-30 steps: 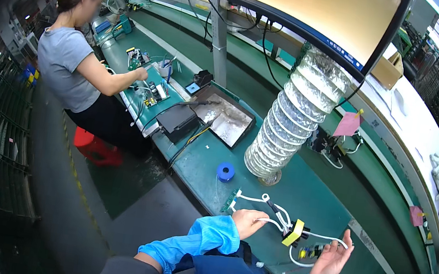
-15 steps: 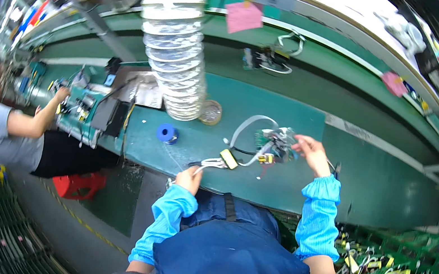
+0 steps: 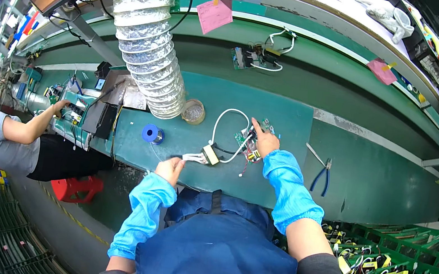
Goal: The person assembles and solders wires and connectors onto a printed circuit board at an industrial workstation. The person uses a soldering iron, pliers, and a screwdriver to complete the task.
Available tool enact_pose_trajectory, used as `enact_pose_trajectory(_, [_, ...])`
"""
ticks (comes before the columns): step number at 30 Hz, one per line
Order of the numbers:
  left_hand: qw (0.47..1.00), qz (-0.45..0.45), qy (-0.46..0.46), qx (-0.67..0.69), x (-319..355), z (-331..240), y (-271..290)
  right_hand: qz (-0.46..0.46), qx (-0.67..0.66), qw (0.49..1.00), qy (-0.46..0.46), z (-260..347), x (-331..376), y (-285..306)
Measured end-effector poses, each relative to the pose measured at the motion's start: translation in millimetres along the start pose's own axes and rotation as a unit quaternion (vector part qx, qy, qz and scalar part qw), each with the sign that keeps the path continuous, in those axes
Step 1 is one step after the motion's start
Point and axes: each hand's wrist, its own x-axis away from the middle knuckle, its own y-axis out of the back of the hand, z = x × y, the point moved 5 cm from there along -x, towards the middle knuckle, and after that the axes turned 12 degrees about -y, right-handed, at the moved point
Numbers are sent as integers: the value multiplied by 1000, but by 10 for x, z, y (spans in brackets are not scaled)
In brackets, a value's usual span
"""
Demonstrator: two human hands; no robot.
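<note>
My left hand [image 3: 169, 170] is closed on the dark-tipped ends of several white wires [image 3: 193, 157], near the bench's front edge. These wires run to a small yellow-wrapped transformer [image 3: 210, 155] lying on the green bench. A thin strand from the blue wire spool [image 3: 152, 134] reaches toward this hand. My right hand [image 3: 265, 141] lies over a green circuit board [image 3: 242, 137], forefinger stretched and the other fingers curled at the board; its underside is hidden. A white cable [image 3: 228, 111] arches beside the board, and a black lead [image 3: 223, 149] links toward the transformer.
Blue-handled pliers [image 3: 320, 177] and a thin metal tool [image 3: 316, 153] lie right of my right arm. A clear ribbed duct [image 3: 150, 53] hangs over a round tin [image 3: 194, 112]. Another board [image 3: 257, 57] sits on the back shelf. A co-worker [image 3: 10, 131] works at left; green crates [image 3: 382, 263] stand lower right.
My right hand has moved left and in over the board, which has turned and sits flatter. The pliers have come out from behind my right arm. My left hand keeps its hold; the view has shifted.
</note>
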Motion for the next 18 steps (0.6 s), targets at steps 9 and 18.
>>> enact_pose_trajectory(9, [970, -22, -159, -183, -132, 266, 75, -105, -89, 990, -28, -384, 380, 443])
enact_pose_trajectory(18, [979, -17, -78, -189, -170, 362, -127, 80, -130, 988, -3, -523, -235, 800])
